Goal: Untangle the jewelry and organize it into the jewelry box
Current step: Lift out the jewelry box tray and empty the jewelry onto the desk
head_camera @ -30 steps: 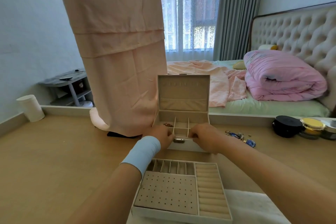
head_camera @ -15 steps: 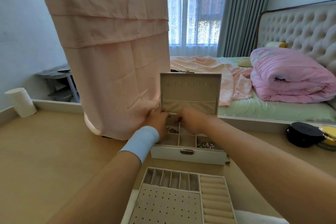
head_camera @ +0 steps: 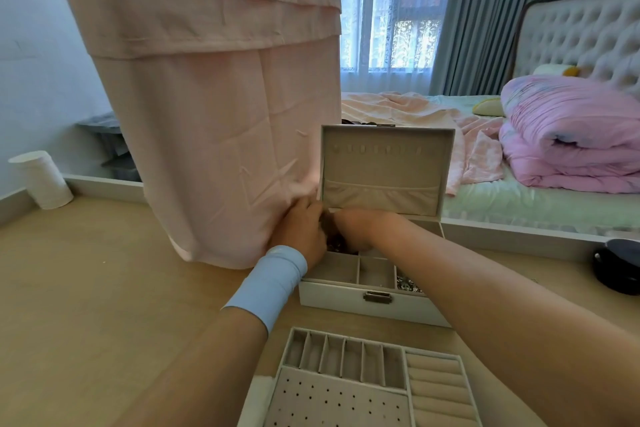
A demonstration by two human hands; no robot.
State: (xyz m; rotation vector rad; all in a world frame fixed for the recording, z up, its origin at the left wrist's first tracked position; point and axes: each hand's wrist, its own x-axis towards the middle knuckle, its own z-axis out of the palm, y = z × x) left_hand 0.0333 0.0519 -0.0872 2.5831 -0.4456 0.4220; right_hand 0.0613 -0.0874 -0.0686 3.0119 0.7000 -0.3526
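Both hands' fingers (head_camera: 313, 215) meet over dark jewelry (head_camera: 332, 241) inside the jewelry box (head_camera: 367, 303)

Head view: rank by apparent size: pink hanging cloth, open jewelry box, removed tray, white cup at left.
1. pink hanging cloth, largest by far
2. open jewelry box and removed tray: unsure, since the tray is nearer the camera and cut off by the frame
3. white cup, smallest
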